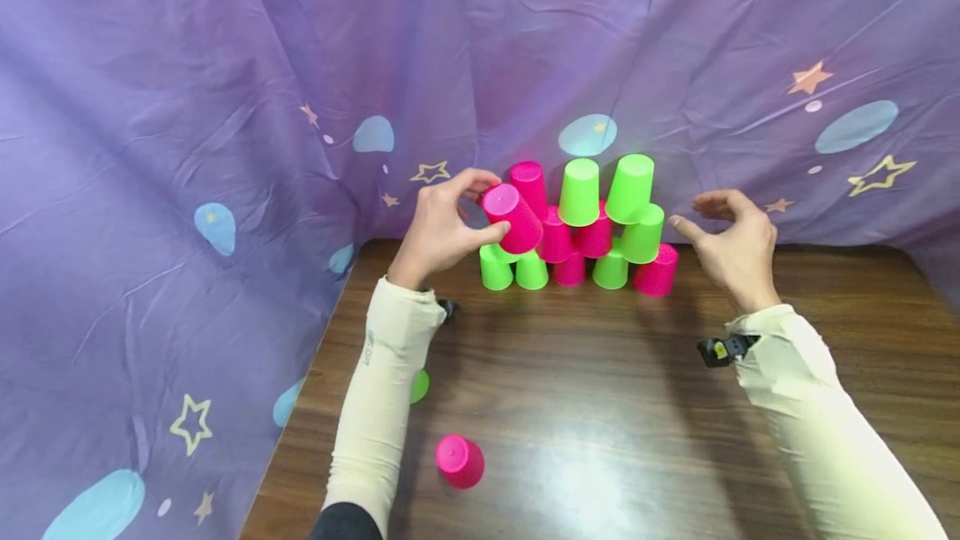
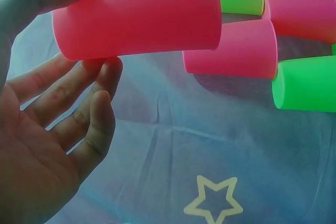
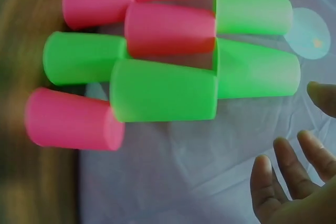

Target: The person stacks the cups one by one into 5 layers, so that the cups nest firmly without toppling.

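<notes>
My left hand (image 1: 442, 227) pinches a pink cup (image 1: 512, 219) between thumb and fingers, near its closed end. This cup is tilted, in front of the left side of a pyramid of upside-down pink and green cups. In the left wrist view the held cup (image 2: 139, 17) covers part of the stack. Three cups make the pyramid's top row: a pink cup (image 1: 527, 182) at left, a green cup (image 1: 580, 192) in the middle and another green cup (image 1: 632, 190) at right. Right of the stack, touching nothing, is my right hand (image 1: 735, 248), its fingers relaxed and apart.
On the wooden table (image 1: 555, 390), a loose pink cup (image 1: 460, 462) stands near the front. A green cup (image 1: 420, 387) is partly hidden by my left forearm. A purple patterned cloth (image 1: 675, 48) hangs close behind the pyramid and along the left side.
</notes>
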Action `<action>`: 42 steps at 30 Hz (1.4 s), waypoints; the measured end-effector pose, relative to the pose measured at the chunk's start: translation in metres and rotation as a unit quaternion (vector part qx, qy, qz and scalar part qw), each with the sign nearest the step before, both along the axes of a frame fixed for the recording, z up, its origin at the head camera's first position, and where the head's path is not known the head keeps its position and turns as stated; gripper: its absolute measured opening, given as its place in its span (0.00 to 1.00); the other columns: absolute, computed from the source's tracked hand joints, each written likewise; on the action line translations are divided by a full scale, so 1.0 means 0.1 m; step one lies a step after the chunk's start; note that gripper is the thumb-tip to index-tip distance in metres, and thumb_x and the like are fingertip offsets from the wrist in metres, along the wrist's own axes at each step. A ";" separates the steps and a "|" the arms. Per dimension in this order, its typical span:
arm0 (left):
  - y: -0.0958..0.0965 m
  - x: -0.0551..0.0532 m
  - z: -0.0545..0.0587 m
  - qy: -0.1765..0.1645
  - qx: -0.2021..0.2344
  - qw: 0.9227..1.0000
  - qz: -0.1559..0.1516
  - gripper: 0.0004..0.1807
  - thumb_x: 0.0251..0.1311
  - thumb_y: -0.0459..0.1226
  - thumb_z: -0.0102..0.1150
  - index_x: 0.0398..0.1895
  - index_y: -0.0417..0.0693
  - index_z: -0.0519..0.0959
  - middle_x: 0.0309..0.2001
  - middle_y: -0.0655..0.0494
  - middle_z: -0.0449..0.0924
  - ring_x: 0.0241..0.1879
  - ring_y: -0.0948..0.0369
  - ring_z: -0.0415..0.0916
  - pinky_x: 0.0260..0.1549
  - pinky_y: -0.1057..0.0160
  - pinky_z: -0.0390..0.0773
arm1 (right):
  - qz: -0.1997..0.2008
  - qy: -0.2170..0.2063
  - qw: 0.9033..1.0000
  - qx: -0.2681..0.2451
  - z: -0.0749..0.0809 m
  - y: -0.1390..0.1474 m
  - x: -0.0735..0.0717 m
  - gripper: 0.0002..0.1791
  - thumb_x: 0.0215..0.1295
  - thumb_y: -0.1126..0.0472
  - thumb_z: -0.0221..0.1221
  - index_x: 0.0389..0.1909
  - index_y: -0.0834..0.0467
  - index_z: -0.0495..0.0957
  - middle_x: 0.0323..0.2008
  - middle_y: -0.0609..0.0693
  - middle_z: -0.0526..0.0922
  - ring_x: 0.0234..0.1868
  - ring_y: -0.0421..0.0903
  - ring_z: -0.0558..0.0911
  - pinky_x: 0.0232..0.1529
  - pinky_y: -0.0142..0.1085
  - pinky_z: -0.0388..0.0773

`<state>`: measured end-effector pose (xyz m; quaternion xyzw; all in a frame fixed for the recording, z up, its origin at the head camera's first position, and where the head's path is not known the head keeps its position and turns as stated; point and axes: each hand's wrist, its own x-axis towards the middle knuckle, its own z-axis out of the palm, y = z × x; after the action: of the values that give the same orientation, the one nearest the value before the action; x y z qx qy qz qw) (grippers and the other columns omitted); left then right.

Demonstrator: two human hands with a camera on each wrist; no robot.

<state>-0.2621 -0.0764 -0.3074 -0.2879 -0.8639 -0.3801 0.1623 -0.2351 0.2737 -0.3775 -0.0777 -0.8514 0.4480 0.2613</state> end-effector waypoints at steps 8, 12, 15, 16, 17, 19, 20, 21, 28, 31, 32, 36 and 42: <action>0.09 -0.33 0.15 -0.043 0.003 0.999 0.011 0.26 0.46 0.39 0.76 0.52 0.46 0.82 0.45 0.51 0.89 0.42 0.56 0.85 0.39 0.61 0.80 | 0.010 -0.006 0.999 -0.042 -0.26 -0.03 0.36 0.17 0.55 0.60 0.73 0.43 0.63 0.83 0.28 0.17 0.75 0.34 0.21 0.76 0.38 0.17 0.67; 0.13 -0.44 0.19 -0.052 0.017 0.998 0.014 0.25 0.47 0.39 0.76 0.52 0.47 0.82 0.45 0.50 0.89 0.43 0.54 0.85 0.44 0.56 0.80 | 0.022 -0.033 0.997 -0.063 -0.38 -0.06 0.49 0.16 0.57 0.60 0.72 0.43 0.64 0.82 0.29 0.19 0.77 0.34 0.20 0.77 0.37 0.14 0.71; 0.17 -0.48 0.21 -0.055 0.028 0.998 0.015 0.25 0.48 0.40 0.76 0.51 0.47 0.82 0.45 0.49 0.89 0.43 0.54 0.85 0.46 0.54 0.80 | 0.026 -0.053 0.996 -0.074 -0.45 -0.06 0.56 0.16 0.58 0.60 0.71 0.44 0.63 0.82 0.29 0.20 0.78 0.33 0.19 0.78 0.37 0.15 0.72; 0.18 -0.49 0.22 -0.055 0.031 0.998 0.014 0.25 0.48 0.40 0.76 0.51 0.47 0.82 0.45 0.49 0.89 0.43 0.54 0.85 0.45 0.54 0.81 | 0.023 -0.059 0.995 -0.071 -0.47 -0.06 0.58 0.16 0.58 0.59 0.71 0.44 0.63 0.82 0.29 0.20 0.78 0.34 0.20 0.78 0.37 0.16 0.71; 0.19 -0.49 0.24 -0.055 0.036 0.998 0.012 0.24 0.48 0.40 0.76 0.51 0.48 0.82 0.45 0.49 0.89 0.42 0.55 0.84 0.45 0.55 0.81 | 0.021 -0.064 0.995 -0.069 -0.48 -0.06 0.60 0.16 0.58 0.59 0.71 0.44 0.63 0.82 0.29 0.20 0.78 0.34 0.20 0.77 0.38 0.17 0.71; 0.21 -0.48 0.27 -0.054 0.044 0.998 0.007 0.24 0.48 0.40 0.76 0.51 0.48 0.82 0.45 0.49 0.89 0.42 0.56 0.84 0.42 0.56 0.83 | 0.017 -0.068 0.995 -0.072 -0.50 -0.06 0.62 0.16 0.58 0.58 0.71 0.44 0.62 0.82 0.29 0.21 0.78 0.36 0.22 0.78 0.40 0.19 0.71; 0.22 -0.48 0.29 -0.052 0.049 0.997 0.003 0.24 0.48 0.40 0.76 0.51 0.48 0.82 0.45 0.49 0.89 0.41 0.56 0.84 0.40 0.56 0.83 | 0.014 -0.069 0.995 -0.072 -0.51 -0.05 0.63 0.16 0.58 0.58 0.71 0.44 0.62 0.83 0.29 0.21 0.78 0.36 0.23 0.78 0.41 0.20 0.70; 0.23 -0.48 0.31 -0.051 0.051 0.997 0.002 0.25 0.47 0.40 0.76 0.51 0.48 0.82 0.45 0.49 0.89 0.41 0.57 0.84 0.39 0.57 0.84 | 0.011 -0.068 0.995 -0.073 -0.51 -0.05 0.63 0.16 0.58 0.58 0.71 0.44 0.62 0.83 0.29 0.22 0.78 0.37 0.23 0.78 0.41 0.21 0.70; 0.30 -0.53 0.45 -0.043 0.047 0.998 0.006 0.25 0.47 0.40 0.76 0.51 0.47 0.82 0.46 0.49 0.89 0.42 0.58 0.84 0.41 0.62 0.82 | 0.003 -0.088 0.994 -0.059 -0.55 -0.03 0.68 0.16 0.58 0.56 0.71 0.43 0.61 0.83 0.30 0.20 0.76 0.37 0.23 0.77 0.43 0.21 0.69; 0.36 -0.58 0.50 -0.040 0.042 0.998 0.003 0.25 0.47 0.40 0.76 0.51 0.47 0.82 0.46 0.49 0.89 0.42 0.57 0.84 0.48 0.60 0.80 | 0.004 -0.100 0.993 -0.057 -0.58 -0.01 0.71 0.17 0.58 0.54 0.71 0.43 0.60 0.83 0.30 0.20 0.76 0.38 0.23 0.77 0.42 0.21 0.69; 0.38 -0.60 0.51 -0.041 0.040 0.998 0.002 0.25 0.47 0.40 0.76 0.51 0.47 0.82 0.46 0.49 0.89 0.42 0.58 0.84 0.49 0.59 0.79 | 0.004 -0.103 0.993 -0.055 -0.59 -0.01 0.73 0.17 0.59 0.54 0.71 0.43 0.60 0.83 0.30 0.20 0.76 0.37 0.22 0.77 0.41 0.21 0.69; 0.49 -0.67 0.56 -0.054 0.031 0.998 -0.001 0.25 0.48 0.39 0.75 0.52 0.47 0.82 0.45 0.50 0.88 0.42 0.59 0.84 0.51 0.60 0.79 | 0.003 -0.115 0.992 -0.053 -0.65 0.02 0.78 0.17 0.59 0.53 0.71 0.44 0.59 0.83 0.29 0.19 0.76 0.36 0.19 0.76 0.38 0.19 0.69; 0.60 -0.74 0.58 -0.067 0.004 0.998 0.007 0.25 0.49 0.41 0.75 0.53 0.48 0.82 0.45 0.52 0.88 0.41 0.60 0.83 0.49 0.63 0.79 | 0.003 -0.116 0.991 -0.067 -0.71 0.06 0.84 0.18 0.59 0.55 0.71 0.44 0.61 0.83 0.27 0.17 0.76 0.35 0.18 0.76 0.38 0.18 0.69</action>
<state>-0.3361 -0.0166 -0.2496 -0.2551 -0.8732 -0.4009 0.1080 -0.1513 0.2792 -0.4481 -0.1446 -0.8441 0.4929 0.1534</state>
